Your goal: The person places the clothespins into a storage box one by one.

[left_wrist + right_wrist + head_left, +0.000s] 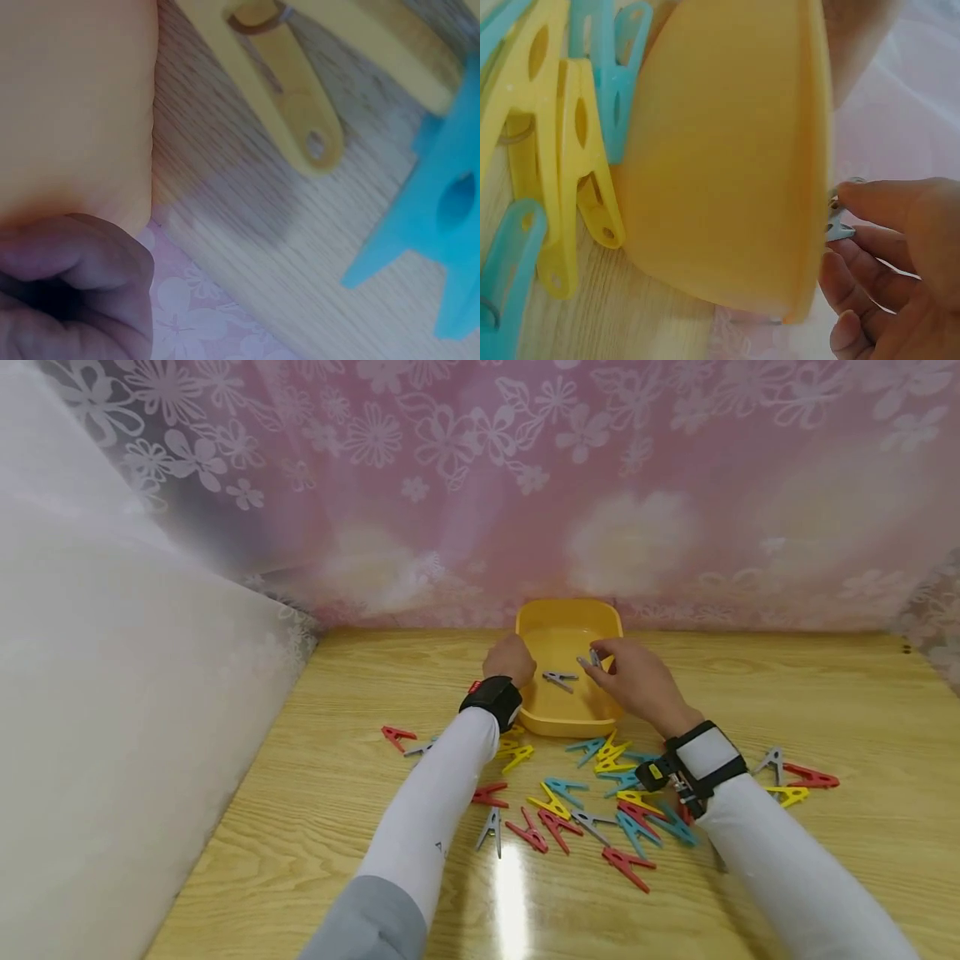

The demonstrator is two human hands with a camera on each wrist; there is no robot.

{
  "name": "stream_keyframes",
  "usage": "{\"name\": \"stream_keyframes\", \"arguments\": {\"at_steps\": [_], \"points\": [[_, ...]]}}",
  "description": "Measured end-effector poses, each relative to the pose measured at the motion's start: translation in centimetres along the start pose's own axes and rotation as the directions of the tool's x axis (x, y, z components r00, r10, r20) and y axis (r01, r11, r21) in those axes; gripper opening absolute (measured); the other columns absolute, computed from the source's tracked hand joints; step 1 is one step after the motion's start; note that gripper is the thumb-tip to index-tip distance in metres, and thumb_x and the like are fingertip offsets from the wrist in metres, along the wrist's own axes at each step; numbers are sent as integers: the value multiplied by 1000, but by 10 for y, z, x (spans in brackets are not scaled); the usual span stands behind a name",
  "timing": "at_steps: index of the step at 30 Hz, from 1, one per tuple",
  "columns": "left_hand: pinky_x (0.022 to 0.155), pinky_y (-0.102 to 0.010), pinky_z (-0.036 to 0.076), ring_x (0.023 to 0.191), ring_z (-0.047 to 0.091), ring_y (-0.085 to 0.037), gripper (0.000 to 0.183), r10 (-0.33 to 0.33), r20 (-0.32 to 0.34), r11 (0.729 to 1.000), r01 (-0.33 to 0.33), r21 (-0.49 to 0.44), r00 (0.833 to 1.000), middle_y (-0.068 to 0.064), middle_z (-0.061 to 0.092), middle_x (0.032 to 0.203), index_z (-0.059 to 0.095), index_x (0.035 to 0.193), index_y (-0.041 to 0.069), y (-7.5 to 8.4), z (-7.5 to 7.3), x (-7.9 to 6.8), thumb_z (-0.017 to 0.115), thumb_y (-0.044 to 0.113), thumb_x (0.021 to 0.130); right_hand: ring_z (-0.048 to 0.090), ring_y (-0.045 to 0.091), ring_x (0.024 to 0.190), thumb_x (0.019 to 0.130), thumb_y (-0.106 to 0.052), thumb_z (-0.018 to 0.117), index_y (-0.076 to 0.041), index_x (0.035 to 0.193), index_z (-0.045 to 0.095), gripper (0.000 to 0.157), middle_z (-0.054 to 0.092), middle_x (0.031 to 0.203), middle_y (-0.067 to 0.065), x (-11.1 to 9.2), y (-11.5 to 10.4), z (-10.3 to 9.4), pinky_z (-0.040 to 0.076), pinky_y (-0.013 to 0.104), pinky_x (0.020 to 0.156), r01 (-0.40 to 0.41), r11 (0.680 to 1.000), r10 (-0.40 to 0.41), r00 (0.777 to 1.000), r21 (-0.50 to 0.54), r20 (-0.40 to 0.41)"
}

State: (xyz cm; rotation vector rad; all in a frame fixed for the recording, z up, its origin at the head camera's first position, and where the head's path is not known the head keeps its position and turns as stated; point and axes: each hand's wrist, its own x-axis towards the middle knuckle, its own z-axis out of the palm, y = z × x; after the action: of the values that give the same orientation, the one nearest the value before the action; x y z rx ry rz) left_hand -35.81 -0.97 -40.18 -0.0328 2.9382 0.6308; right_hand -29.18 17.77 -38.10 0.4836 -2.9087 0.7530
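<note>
A yellow plastic basin (567, 727) stands on the table against the patterned backdrop. My left hand (510, 661) grips its left rim with curled fingers; in the left wrist view that hand (82, 281) lies against the basin's wall (75, 112). Over the basin's right side, my right hand (639, 683) pinches a grey clothespin (596, 658) between thumb and fingers. The right wrist view has the same clothespin (838, 227) partly hidden behind the basin's rim. Another grey clothespin (558, 678) lies inside on the basin floor.
Several red, yellow, blue and grey clothespins lie scattered in front of the basin, such as a red one (628, 867) and a blue one (637, 833). A small group with a red clothespin (812, 777) lies right of my right wrist. A white wall (135, 693) borders the left.
</note>
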Motion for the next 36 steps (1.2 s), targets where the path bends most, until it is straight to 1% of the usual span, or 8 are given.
{"name": "stream_keyframes", "arguments": {"at_steps": [6,12,15,20,23,26,30,36], "points": [[66,-34,52,79,63,-23,20,5,-6,1000,-5,-1,1000,-7,64,94,65,105,6,9,1,0,55,20,96,59,26,72,93,-22,64,3,118,61,35,66,97,16,4,1,1,49,40,65,43,997,-42,999,-69,17],[63,-34,52,75,62,-21,18,11,-12,1000,-11,9,1000,-6,63,88,66,102,6,16,1,-1,55,20,96,62,30,85,93,-20,63,5,129,54,45,63,114,21,2,2,1,51,45,74,32,997,-26,996,-68,89],[61,-32,50,74,62,-21,18,13,-8,1000,-13,8,1000,-6,63,86,65,102,6,16,2,-1,55,20,96,61,30,88,94,-20,62,4,129,54,43,62,116,22,0,4,0,50,45,76,8,999,-4,996,-39,91],[61,-33,49,75,61,-22,19,13,-3,1000,-13,1,1000,-7,62,88,64,106,7,14,3,0,54,20,96,58,30,91,95,-19,59,2,125,58,37,61,118,20,-6,10,0,48,45,77,-5,1000,4,999,15,40],[62,-33,49,75,61,-22,20,12,4,1000,-12,2,1000,-7,61,89,63,108,7,11,2,1,53,20,97,57,31,93,96,-18,57,3,124,58,35,60,118,20,-10,15,0,47,46,79,1,999,0,1000,45,-9],[60,-33,48,74,60,-22,19,14,10,1000,-14,6,1000,-6,61,87,63,106,6,8,2,2,53,20,97,56,31,93,97,-19,55,2,125,57,34,59,117,19,-15,22,0,48,45,76,-11,996,18,997,83,-81],[56,-31,44,70,59,-22,17,13,15,1000,-13,-5,1000,-6,59,81,64,98,6,4,3,4,53,19,96,55,31,92,98,-19,53,1,125,57,34,58,115,18,-23,32,-5,47,45,73,-43,989,67,984,144,-167],[56,-31,43,69,58,-22,17,0,11,1000,0,10,1000,-6,58,78,63,93,6,0,5,6,54,20,96,55,33,94,99,-20,50,1,125,56,34,57,117,20,-40,55,-11,45,48,75,-84,982,118,973,171,-197]]}}
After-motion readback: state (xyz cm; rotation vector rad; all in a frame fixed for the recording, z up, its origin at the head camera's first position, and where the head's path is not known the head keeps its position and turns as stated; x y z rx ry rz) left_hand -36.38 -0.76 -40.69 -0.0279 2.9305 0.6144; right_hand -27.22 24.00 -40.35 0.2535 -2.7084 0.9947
